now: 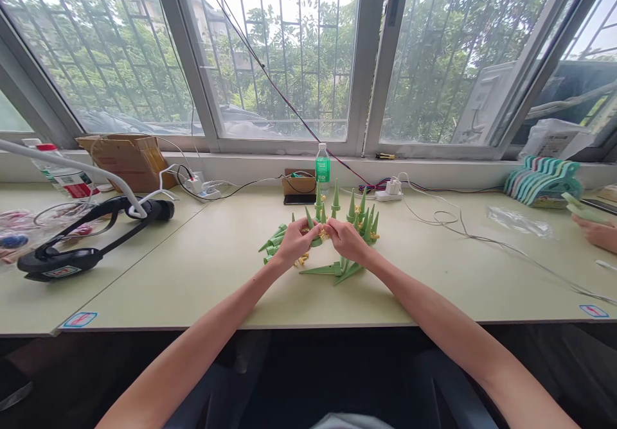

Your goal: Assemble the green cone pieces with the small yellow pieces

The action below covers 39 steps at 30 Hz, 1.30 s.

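**Delicately Does It: Two Hands Meet Over a Cluster of Green Cones**

Leftmost on the pale table (202, 275) lies a black headset (81, 239), with a cardboard box (128, 159) and a power strip (202, 188) set back toward the window sill. At centre, the person's left hand (294, 243) and right hand (348, 239) come together, fingertips pinched on what appears to be a small yellowish piece (324, 233) held between them; both hands are closed in a fine grip, though exactly what each finger clasps is too small to tell. Around the hands sits a pile of green cones (359, 220), some standing upright behind the fingers, others lying on their sides near the left wrist and in front of the right hand. A green-capped bottle (322, 166) stands behind the pile, beside a small brown box (299, 185). Further right, white cables (448, 220) trail across the table, a clear plastic bag (518, 220) lies flat, a stack of teal hangers (540, 182) rests near the sill, and another person's hand (598, 231) enters at the edge.

The cones look like light, stiff moulded plastic, smooth and tapering, so likely to slip if taken by the tip; the wider base seems the surer hold. The yellowish piece looks small and easily dropped, calling for a fingertip pinch.
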Tool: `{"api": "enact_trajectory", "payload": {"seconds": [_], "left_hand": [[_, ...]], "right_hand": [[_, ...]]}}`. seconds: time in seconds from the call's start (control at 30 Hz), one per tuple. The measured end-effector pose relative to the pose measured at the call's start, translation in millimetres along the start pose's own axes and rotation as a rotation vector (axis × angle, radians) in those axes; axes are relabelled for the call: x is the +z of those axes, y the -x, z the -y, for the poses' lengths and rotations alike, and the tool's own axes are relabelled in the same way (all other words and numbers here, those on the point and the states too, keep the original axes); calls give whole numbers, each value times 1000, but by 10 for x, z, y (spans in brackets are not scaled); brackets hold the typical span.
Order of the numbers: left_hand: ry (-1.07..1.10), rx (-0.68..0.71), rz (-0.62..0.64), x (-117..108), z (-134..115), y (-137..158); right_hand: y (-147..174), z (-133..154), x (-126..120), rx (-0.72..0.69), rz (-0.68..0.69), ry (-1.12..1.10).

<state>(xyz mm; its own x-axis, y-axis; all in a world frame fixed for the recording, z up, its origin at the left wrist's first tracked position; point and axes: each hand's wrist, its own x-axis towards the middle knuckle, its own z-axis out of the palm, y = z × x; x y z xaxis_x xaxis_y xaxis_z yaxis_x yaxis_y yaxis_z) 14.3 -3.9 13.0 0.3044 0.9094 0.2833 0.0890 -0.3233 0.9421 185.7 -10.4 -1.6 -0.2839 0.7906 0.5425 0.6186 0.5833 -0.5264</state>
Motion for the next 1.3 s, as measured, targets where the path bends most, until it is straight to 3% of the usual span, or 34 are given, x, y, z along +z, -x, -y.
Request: {"api": "enact_trajectory", "payload": {"seconds": [0.4, 0.87, 1.3], "left_hand": [[-7, 26, 39, -12, 13, -6], [51, -13, -9, 15, -25, 0], [6, 7, 2, 18, -31, 11]], "right_hand": [[1, -9, 13, 8, 3, 48], [13, 58, -26, -10, -4, -35], [3, 0, 10, -1, -3, 18]]}}
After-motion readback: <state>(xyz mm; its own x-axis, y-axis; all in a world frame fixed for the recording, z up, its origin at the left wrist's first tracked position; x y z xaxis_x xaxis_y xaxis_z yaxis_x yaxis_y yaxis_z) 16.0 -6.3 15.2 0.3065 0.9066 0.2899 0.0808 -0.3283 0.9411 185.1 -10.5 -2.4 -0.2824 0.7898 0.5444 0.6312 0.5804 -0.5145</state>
